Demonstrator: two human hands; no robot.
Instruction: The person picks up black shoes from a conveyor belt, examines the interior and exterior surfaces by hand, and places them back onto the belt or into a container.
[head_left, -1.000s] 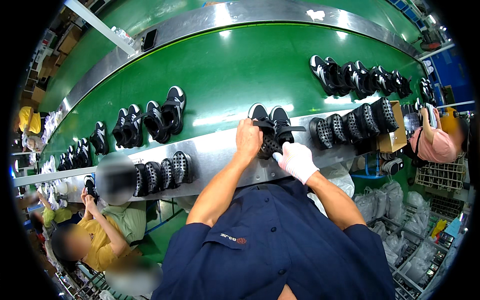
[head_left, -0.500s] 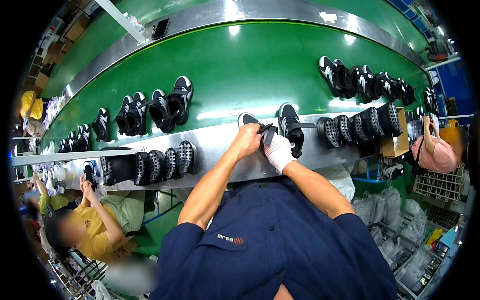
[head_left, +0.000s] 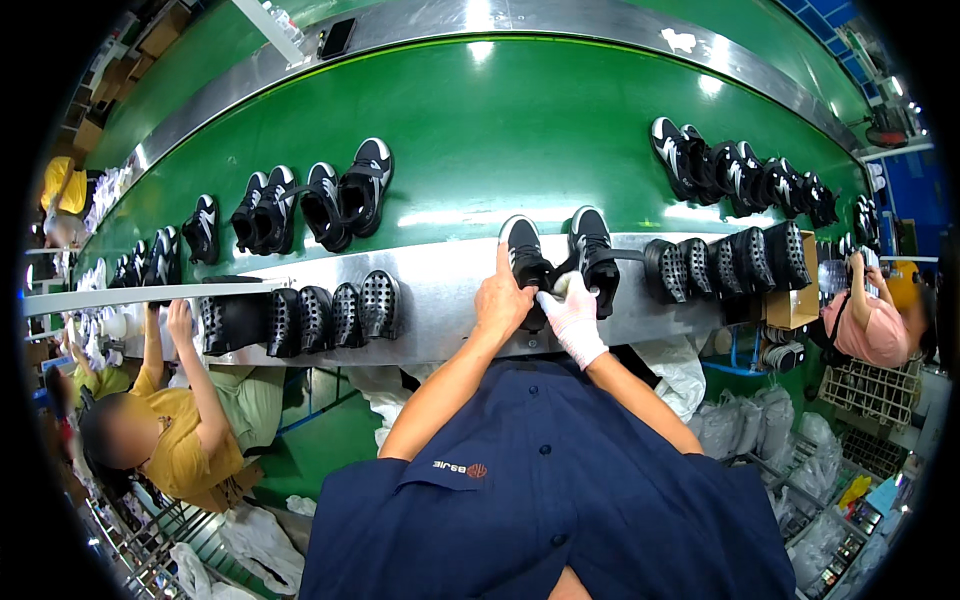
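Note:
Two black-and-white sneakers stand side by side before me, toes pointing away. My bare left hand (head_left: 504, 303) grips the left sneaker (head_left: 522, 247) along its outer side near the heel. On my right hand (head_left: 575, 318) is a white glove; its curled fingers hold the same sneaker at its inner rear edge. Exactly what the gloved fingertips pinch there is hidden. The right sneaker (head_left: 592, 243) stands close beyond that hand, its dark strap (head_left: 627, 255) sticking out to the right.
Black studded shoe forms (head_left: 380, 305) line the metal ledge on the left, and more forms (head_left: 725, 265) stand on the right. Finished-looking sneakers (head_left: 365, 185) sit on the green belt (head_left: 500, 130). A cardboard box (head_left: 803, 290) is at right. Co-workers (head_left: 190, 430) sit on both sides.
The left sneaker has turned straighter and come slightly nearer the right one. Both hands have drawn back toward its heel. The loose strap held between them before no longer shows there.

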